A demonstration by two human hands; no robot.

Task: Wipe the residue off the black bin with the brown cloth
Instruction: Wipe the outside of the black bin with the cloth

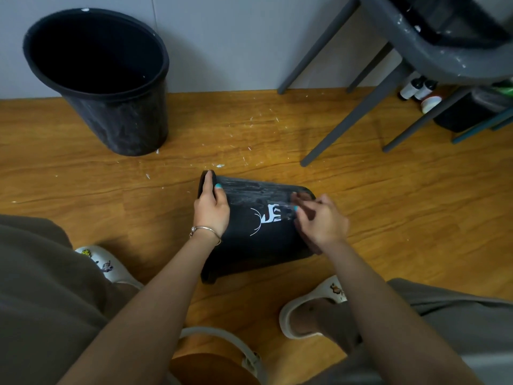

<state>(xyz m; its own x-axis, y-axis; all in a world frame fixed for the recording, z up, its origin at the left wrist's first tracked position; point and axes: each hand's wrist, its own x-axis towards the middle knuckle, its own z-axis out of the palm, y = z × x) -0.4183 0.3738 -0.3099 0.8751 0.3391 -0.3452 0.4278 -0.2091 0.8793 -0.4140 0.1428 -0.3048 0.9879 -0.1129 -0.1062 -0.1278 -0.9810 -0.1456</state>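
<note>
The black bin (258,232) is laid on its side on the wooden floor (388,204), between the feet of a crouching person, its rim turned to the left and its base to the right. A white deer print (268,218) is shown on the upturned wall, and a whitish film of residue (249,190) is spread over the far part of that wall. The rim is gripped by the left hand (211,207), thumb laid on the outer wall, so that the bin is steadied. The right hand (319,220) is pressed against the wall near the base, fingers curled and blurred; a brownish scrap is hinted at under the fingertips, but whether the brown cloth is held there cannot be told. The wiping step appears to be in hand, with much residue left. The next move is judged to call for strokes carried across the streaked far wall, the bin being rolled to expose it. A second black bin (111,87) is stood upright near the wall, and grey chair legs (347,118) are seen to the right.
</note>
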